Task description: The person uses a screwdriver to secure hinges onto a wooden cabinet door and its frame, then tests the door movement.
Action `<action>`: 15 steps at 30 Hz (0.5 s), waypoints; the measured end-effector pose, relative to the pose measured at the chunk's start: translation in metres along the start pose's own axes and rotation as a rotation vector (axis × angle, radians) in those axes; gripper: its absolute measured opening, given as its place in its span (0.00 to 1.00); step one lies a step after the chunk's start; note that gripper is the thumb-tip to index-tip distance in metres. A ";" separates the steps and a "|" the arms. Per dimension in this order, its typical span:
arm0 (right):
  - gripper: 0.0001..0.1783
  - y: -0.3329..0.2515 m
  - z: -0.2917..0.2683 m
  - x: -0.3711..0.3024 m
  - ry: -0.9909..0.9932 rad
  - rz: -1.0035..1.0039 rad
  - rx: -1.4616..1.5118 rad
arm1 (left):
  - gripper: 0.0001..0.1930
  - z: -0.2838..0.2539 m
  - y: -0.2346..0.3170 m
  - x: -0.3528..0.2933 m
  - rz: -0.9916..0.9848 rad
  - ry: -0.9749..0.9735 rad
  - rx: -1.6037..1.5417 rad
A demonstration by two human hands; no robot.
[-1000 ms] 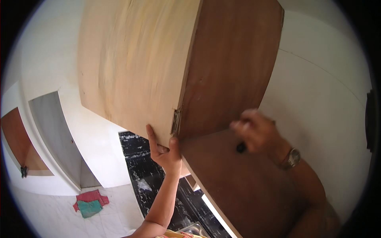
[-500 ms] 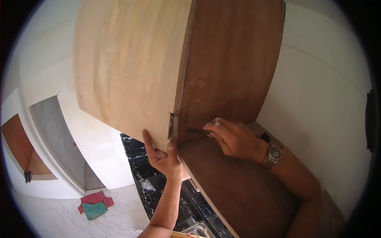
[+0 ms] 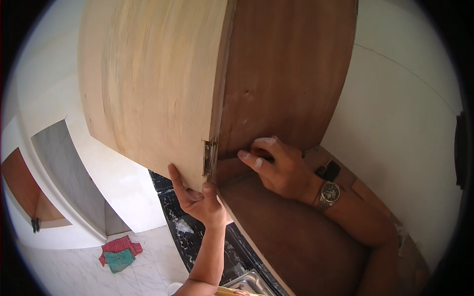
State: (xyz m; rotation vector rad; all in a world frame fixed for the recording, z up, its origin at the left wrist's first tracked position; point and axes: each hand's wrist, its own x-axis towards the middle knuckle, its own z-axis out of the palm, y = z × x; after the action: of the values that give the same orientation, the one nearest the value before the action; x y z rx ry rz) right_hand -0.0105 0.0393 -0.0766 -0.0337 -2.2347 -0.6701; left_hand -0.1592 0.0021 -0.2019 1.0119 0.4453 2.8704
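A light plywood cabinet door (image 3: 148,89) stands open overhead. My left hand (image 3: 197,197) grips its lower corner from below, thumb on the edge just under a metal hinge (image 3: 209,157). My right hand (image 3: 279,167), with a wristwatch (image 3: 329,192), reaches inside the dark brown cabinet (image 3: 286,74). It is closed around a thin dark tool, apparently a screwdriver (image 3: 228,157), whose tip points at the hinge. The tool's handle is hidden in my fist.
The cabinet's brown bottom panel (image 3: 286,237) runs under my right forearm. A white wall (image 3: 395,123) is to the right. Below are a black marble counter (image 3: 182,237), a steel sink (image 3: 247,283), and red and green cloths (image 3: 118,251) on the white floor.
My right hand has moved left from the cabinet floor to the hinge, bringing the tool's tip against it. My left hand has stayed on the door's lower corner.
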 end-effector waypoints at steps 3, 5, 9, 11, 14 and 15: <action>0.20 -0.003 0.007 -0.006 -0.009 0.033 0.032 | 0.43 -0.002 -0.002 -0.001 0.010 -0.007 -0.010; 0.21 -0.002 0.009 -0.007 -0.011 0.040 0.050 | 0.43 -0.001 -0.001 -0.001 -0.007 0.004 -0.018; 0.22 -0.005 0.008 0.000 0.005 0.070 0.063 | 0.43 0.002 0.001 -0.001 -0.018 0.026 -0.024; 0.20 -0.009 0.010 0.003 0.031 0.102 0.072 | 0.43 0.002 -0.001 -0.001 -0.013 0.030 -0.039; 0.18 -0.013 0.015 0.005 0.077 0.155 0.091 | 0.43 0.000 -0.002 0.000 -0.009 0.031 -0.042; 0.18 -0.014 0.014 0.006 0.074 0.158 0.094 | 0.43 0.000 -0.002 0.001 -0.004 0.024 -0.033</action>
State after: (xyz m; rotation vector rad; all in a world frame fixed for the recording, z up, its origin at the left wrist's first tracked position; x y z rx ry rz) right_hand -0.0278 0.0326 -0.0867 -0.1357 -2.1631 -0.4733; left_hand -0.1600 0.0040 -0.2022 0.9710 0.4000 2.8795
